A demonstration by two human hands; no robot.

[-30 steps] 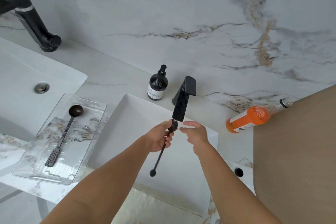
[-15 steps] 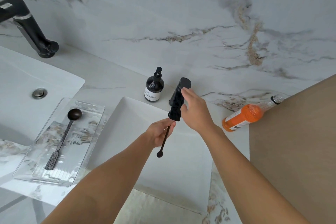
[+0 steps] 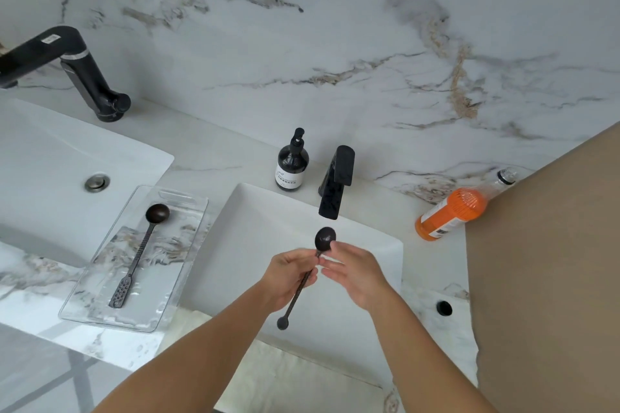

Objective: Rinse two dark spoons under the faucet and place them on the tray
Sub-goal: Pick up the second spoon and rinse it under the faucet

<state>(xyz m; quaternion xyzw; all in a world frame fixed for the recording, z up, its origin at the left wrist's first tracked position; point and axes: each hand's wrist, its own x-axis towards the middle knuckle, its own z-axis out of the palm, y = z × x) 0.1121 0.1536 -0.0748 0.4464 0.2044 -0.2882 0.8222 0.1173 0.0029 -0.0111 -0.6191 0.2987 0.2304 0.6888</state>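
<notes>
The second dark spoon [image 3: 324,239] is held over the white basin [image 3: 255,228], its round bowl just below the spout of the black faucet [image 3: 335,188] and its long handle running down toward seven o'clock to a small ball end that hangs free above the basin. No stream of water can be made out in this view. The left hand [image 3: 290,273] is clenched around the upper handle, just under the bowl. The right hand [image 3: 352,273] has its fingers loosely spread, the fingertips at the neck of the spoon; whether they pinch it or only rub it cannot be told.

At nine o'clock from the hands, the first dark spoon [image 3: 141,251] already lies in the clear tray [image 3: 181,201] on the desk [image 3: 214,157], bowl at the far end and perforated flat handle toward the near edge, lengthwise along the tray. So the task looks half done, with this rinse as the step in hand.

The tray lies to the left of the held spoon, and the left hand is the nearer and the gripping one. The spoon's axis already runs close to parallel with the one in the tray, so a sideways carry with little turning should serve, setting it beside the first, not across it.

A dark pump bottle [image 3: 292,164] stands just left of the faucet; an orange bottle [image 3: 449,214] lies at three o'clock.
</notes>
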